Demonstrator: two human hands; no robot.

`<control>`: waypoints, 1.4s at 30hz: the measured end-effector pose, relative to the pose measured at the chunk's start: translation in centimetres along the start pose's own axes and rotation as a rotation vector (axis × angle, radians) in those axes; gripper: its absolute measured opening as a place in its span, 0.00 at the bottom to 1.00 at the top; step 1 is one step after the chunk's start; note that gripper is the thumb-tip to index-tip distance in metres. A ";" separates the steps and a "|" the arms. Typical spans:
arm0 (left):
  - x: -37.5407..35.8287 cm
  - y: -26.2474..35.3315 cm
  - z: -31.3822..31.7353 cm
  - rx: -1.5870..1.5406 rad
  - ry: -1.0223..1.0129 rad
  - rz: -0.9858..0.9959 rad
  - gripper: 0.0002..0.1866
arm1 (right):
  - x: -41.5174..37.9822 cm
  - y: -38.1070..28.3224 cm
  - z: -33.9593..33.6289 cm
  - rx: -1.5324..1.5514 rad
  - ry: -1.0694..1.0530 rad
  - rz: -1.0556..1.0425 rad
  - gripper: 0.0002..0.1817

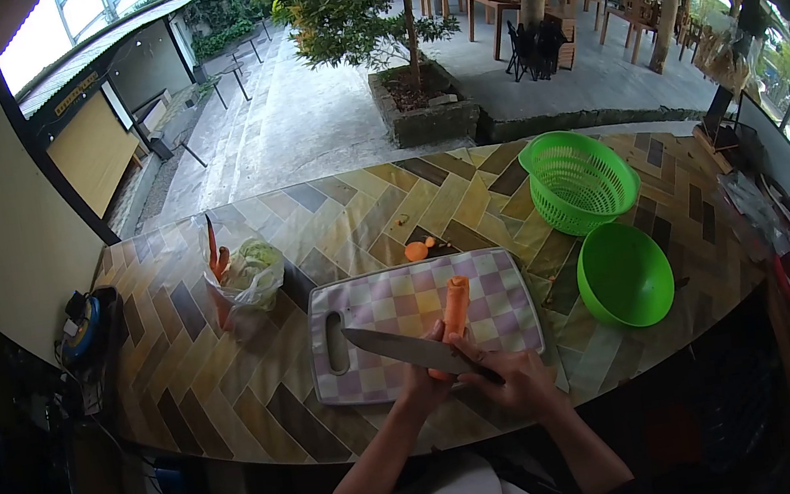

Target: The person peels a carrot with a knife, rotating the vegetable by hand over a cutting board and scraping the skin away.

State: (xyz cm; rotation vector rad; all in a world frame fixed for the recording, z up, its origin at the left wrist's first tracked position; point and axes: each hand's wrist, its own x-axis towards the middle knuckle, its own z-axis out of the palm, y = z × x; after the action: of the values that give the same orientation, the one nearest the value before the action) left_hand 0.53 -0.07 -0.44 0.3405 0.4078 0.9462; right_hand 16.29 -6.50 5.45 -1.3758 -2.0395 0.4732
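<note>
Orange and partly covered by the hands, the carrot [457, 305] is positioned over the checked cutting board [372, 300], just right of its middle, with the exposed end pointing away from the person; contact with the board cannot be confirmed. The left hand [421, 386] secures the near part of the carrot, its fingers curled around it; the exact placement of each fingertip is hidden. The right hand [516, 372] has its fingers closed around the handle of the knife [401, 346], with a digit extended toward the carrot; whether that digit presses on it cannot be determined. The blade crosses above the left hand, tip directed left. Loose carrot pieces [417, 251] lie on the table [204, 395], just beyond the far edge of the board. A plastic bag [258, 278] of vegetables stands left of the board; a green colander [579, 205] and a green bowl [628, 280] are placed to the right. The step in hand appears to be paring or trimming the carrot. The next move calls for a firm left grip, a shallow blade angle and an edge path clear of the left fingers.
</note>
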 end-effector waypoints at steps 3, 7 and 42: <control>0.1 0.0 -0.4 0.051 -0.045 -0.004 0.21 | 0.2 -0.4 -0.5 0.029 -0.013 0.001 0.32; 0.3 -0.5 -1.4 0.028 -0.057 -0.018 0.22 | 0.4 -0.4 -0.7 0.018 -0.027 0.008 0.33; -0.6 0.1 -0.6 0.136 0.028 -0.032 0.17 | 1.0 0.7 -1.1 0.045 0.009 0.015 0.32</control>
State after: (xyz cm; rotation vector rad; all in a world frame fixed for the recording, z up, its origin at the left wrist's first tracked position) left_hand -0.11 -0.45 -0.81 0.4440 0.5031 0.8952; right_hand 17.23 -5.34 6.15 -1.3651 -2.0005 0.5162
